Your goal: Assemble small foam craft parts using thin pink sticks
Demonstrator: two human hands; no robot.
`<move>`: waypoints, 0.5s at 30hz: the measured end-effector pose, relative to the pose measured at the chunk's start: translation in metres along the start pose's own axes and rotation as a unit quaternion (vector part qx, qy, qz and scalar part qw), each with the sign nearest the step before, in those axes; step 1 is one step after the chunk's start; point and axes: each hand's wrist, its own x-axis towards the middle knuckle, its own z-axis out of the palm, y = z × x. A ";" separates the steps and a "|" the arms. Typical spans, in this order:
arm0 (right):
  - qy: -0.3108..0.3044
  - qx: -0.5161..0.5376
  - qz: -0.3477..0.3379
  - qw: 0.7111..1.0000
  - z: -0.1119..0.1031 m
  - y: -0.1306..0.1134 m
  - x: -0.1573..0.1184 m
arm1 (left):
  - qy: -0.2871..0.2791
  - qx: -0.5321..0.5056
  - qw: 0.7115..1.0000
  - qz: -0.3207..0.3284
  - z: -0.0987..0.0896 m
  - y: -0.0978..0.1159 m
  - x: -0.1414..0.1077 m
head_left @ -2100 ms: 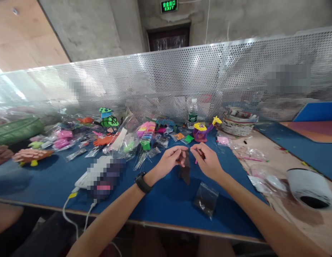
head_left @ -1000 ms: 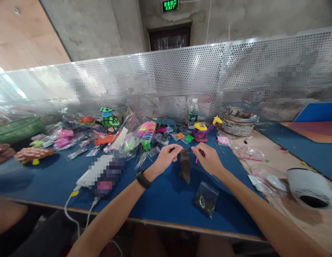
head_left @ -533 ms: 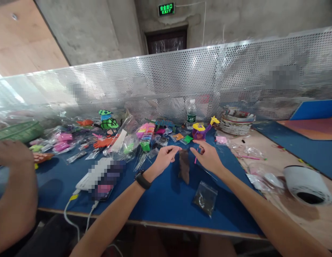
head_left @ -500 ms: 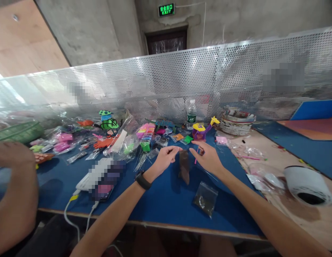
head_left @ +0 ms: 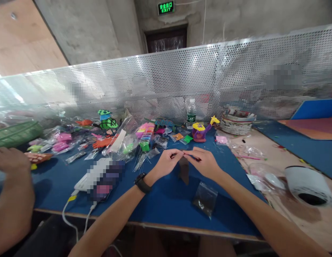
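Above the blue mat [head_left: 160, 210], my left hand [head_left: 168, 162] and my right hand [head_left: 203, 161] meet at the fingertips. Both are closed in a pinch, and whatever lies between the fingers is too small to make out. Just below the fingertips is a brown elongated piece [head_left: 184, 172], its upper end partly hidden by the hands. A clear zip bag [head_left: 205, 200] with dark brown contents lies nearer the front edge, below my right hand. A purple and yellow giraffe-necked figure [head_left: 200, 134] stands behind my right hand.
A phone [head_left: 105, 180] and white power bank [head_left: 91, 175] with cables lie left. Packets, wires and clay figures spread behind them. A water bottle [head_left: 191, 112] and paper basket [head_left: 237, 122] stand at the back, a white pot [head_left: 306, 184] right. Another person's hand [head_left: 12, 160] is far left.
My two hands have come together until the fingertips meet, over the upper end of the brown piece. The other person's arm has shifted slightly left.
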 end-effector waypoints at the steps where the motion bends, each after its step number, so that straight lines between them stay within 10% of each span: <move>1: 0.003 0.003 0.001 1.000 -0.001 -0.001 0.001 | 0.001 0.008 1.000 0.007 0.000 0.001 -0.001; 15: 0.000 0.055 0.125 0.991 -0.003 0.005 0.002 | 0.118 0.104 0.987 -0.017 -0.012 -0.009 0.010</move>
